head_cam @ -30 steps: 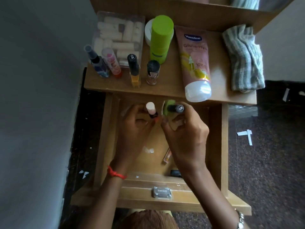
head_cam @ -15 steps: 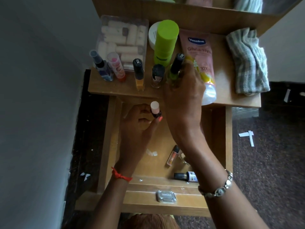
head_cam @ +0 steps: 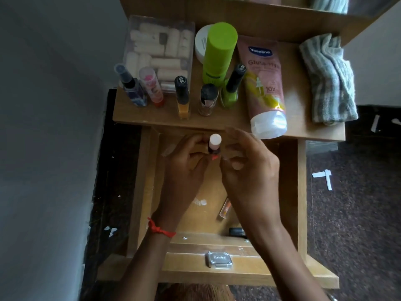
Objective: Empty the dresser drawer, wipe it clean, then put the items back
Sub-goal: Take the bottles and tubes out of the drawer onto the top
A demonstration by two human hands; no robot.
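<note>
One pink-capped bottle (head_cam: pixel 214 142) in pinch of left hand (head_cam: pixel 184 170); right hand (head_cam: pixel 249 170) back, empty, relaxed.

The wooden dresser top (head_cam: pixel 217 123) carries a clear box (head_cam: pixel 159 51) of pale rolls at the back left, a white jar (head_cam: pixel 200 47), a tall green bottle (head_cam: pixel 219 53), a pink Vaseline tube (head_cam: pixel 263 83) lying flat and a folded striped cloth (head_cam: pixel 327 79) at the right. Five small bottles (head_cam: pixel 182 96) stand in a row near its front edge. In the open drawer (head_cam: pixel 143 192) lie a clear tube (head_cam: pixel 224 210) and a dark bottle (head_cam: pixel 236 232).
</note>
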